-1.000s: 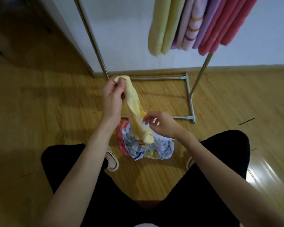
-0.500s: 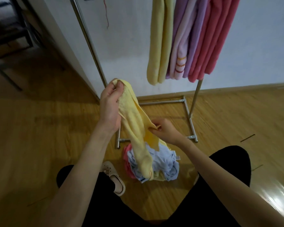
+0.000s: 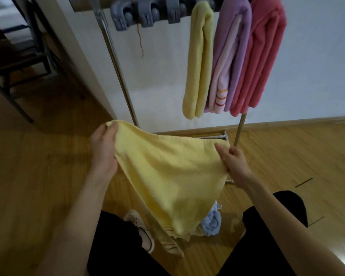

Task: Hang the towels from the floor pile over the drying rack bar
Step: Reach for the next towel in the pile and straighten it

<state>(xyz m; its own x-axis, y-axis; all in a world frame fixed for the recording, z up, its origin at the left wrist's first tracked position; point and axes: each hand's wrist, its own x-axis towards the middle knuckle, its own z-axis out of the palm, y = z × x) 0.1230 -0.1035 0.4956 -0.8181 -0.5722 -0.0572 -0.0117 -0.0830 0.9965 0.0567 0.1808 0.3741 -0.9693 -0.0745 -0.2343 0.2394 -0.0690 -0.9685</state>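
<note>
Yellow towel (image 3: 167,176), likely light and limp, sags between left hand (image 3: 104,150) and right hand (image 3: 232,162), each pinching a top corner — best hold.

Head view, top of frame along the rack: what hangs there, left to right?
Grey clips → yellow towel → purple towel with a pale pink striped one folded in it → pink towel.

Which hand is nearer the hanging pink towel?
Right. The right hand is below the pink towel; the left hand is far to its left.
</note>
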